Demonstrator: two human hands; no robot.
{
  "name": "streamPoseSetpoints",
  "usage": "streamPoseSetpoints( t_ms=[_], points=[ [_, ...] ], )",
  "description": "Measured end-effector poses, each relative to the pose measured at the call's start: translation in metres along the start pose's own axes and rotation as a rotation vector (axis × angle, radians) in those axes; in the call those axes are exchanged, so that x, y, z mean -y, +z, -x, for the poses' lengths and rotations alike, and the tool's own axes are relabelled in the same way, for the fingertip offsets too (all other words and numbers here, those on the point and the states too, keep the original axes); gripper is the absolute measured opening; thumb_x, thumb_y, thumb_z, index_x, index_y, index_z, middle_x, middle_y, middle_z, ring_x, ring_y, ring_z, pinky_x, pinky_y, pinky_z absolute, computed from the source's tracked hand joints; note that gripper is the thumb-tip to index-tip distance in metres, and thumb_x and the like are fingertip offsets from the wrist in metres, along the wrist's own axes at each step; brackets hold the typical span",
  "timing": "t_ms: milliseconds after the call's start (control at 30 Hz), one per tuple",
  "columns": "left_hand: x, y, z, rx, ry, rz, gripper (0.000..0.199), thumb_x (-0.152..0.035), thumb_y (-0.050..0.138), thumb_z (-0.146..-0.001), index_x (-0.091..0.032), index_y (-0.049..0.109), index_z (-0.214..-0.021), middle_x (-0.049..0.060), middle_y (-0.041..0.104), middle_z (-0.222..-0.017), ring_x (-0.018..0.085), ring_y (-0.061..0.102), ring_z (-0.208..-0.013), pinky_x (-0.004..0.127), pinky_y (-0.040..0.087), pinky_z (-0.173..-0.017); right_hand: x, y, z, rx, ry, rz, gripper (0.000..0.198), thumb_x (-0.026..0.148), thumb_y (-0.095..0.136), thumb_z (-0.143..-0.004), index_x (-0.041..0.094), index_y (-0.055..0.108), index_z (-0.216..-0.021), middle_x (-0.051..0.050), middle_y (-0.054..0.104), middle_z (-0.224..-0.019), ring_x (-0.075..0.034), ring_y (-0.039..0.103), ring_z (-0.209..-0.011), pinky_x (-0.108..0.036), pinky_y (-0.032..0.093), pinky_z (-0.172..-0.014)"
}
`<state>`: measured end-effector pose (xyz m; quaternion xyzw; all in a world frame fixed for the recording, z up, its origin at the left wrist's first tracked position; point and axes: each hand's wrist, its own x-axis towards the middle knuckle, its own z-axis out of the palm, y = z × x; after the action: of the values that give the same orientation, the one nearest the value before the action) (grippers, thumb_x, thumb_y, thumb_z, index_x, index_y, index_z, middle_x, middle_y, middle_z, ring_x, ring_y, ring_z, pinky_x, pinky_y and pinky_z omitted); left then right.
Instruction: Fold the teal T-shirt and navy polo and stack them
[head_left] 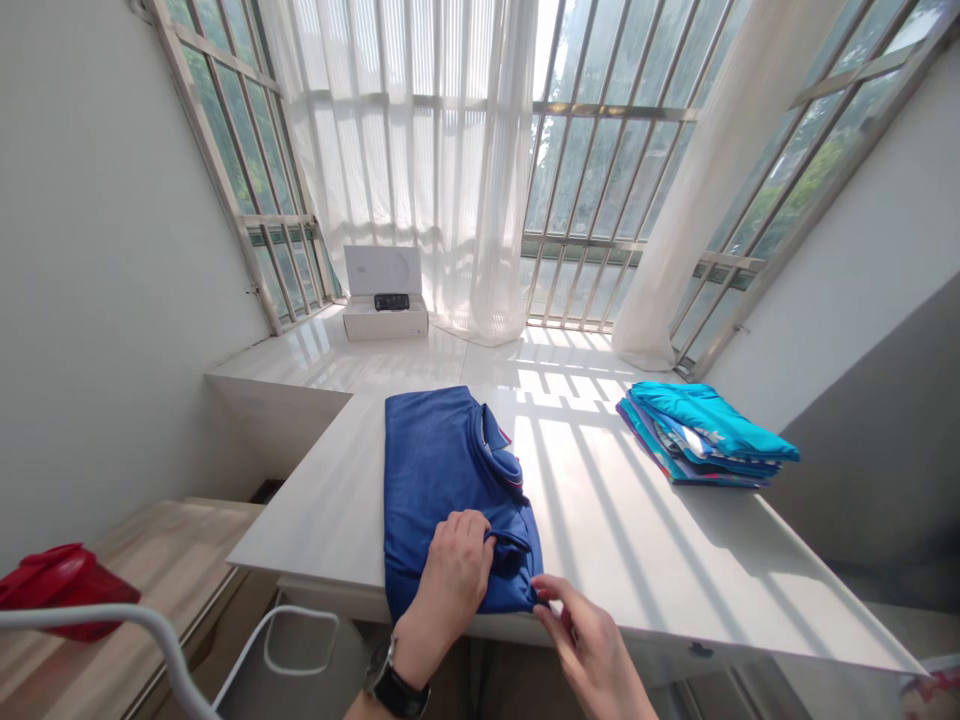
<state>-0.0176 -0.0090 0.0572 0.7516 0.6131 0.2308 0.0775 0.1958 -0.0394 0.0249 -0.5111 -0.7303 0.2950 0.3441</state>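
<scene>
A blue polo shirt (435, 460), partly folded, lies on the white table near its front edge. Its collar, trimmed with a thin red and white line, points to the right. My left hand (457, 562), with a dark watch on the wrist, rests on the shirt, its fingers curled over a bunched fold of the cloth. Their tips are partly hidden. At the shirt's near right corner, my right hand (574, 625) pinches the edge of the cloth between thumb and fingers.
A stack of folded clothes (709, 435), turquoise on top, sits at the table's right. Behind, an opened white box (386, 322) holding a black device stands on the sill by the curtains (480, 200). A red item (71, 585) and white metal tube (161, 635) are at lower left.
</scene>
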Motion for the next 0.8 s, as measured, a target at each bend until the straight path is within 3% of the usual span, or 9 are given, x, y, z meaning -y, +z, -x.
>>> streamPoseSetpoints(
  t_ms=[133, 300, 500, 600, 800],
  points=[
    [0.0016, 0.0036, -0.0011, -0.024, 0.006, -0.013, 0.020, -0.014, 0.044, -0.101, -0.019, 0.063, -0.102, 0.008, 0.068, -0.102, 0.025, 0.062, -0.095, 0.040, 0.050, -0.086, -0.0051, 0.0000, -0.0061, -0.010, 0.037, -0.071, 0.037, 0.056, 0.053, -0.098, 0.026, 0.072, -0.109, -0.003, 0.077, -0.083, -0.016, 0.062, -0.054, -0.025, 0.054, -0.057],
    [0.0035, 0.0058, -0.0015, -0.049, 0.028, -0.023, 0.023, -0.013, 0.042, -0.100, -0.019, 0.064, -0.102, 0.008, 0.069, -0.101, 0.024, 0.063, -0.093, 0.039, 0.051, -0.084, -0.0065, -0.0029, -0.0111, 0.048, 0.041, -0.104, 0.037, 0.056, 0.050, -0.099, 0.026, 0.071, -0.108, -0.001, 0.074, -0.076, -0.016, 0.062, -0.057, -0.024, 0.053, -0.060],
    [0.0029, 0.0054, -0.0007, -0.060, 0.031, -0.036, 0.021, -0.012, 0.045, -0.099, -0.020, 0.064, -0.101, 0.007, 0.068, -0.100, 0.024, 0.063, -0.092, 0.038, 0.051, -0.084, 0.0008, -0.0095, -0.0073, 0.053, -0.025, -0.075, 0.020, 0.043, 0.067, -0.089, 0.026, 0.072, -0.098, -0.003, 0.073, -0.093, -0.017, 0.063, -0.067, -0.024, 0.052, -0.062],
    [0.0027, 0.0057, -0.0007, -0.049, 0.022, -0.038, 0.020, -0.012, 0.045, -0.099, -0.019, 0.064, -0.101, 0.008, 0.068, -0.100, 0.025, 0.063, -0.093, 0.039, 0.052, -0.084, 0.0009, -0.0083, -0.0065, 0.042, -0.019, -0.101, 0.014, 0.038, 0.065, -0.089, 0.025, 0.070, -0.088, -0.001, 0.068, -0.083, -0.015, 0.060, -0.063, -0.024, 0.050, -0.060],
    [0.0033, 0.0059, -0.0012, -0.056, 0.026, -0.025, 0.020, -0.013, 0.045, -0.099, -0.020, 0.064, -0.101, 0.008, 0.069, -0.100, 0.025, 0.064, -0.093, 0.039, 0.052, -0.084, -0.0060, -0.0092, -0.0106, 0.170, 0.017, -0.090, 0.011, 0.030, 0.061, -0.091, 0.024, 0.069, -0.094, 0.003, 0.067, -0.071, -0.014, 0.056, -0.059, -0.024, 0.046, -0.060]
  ],
)
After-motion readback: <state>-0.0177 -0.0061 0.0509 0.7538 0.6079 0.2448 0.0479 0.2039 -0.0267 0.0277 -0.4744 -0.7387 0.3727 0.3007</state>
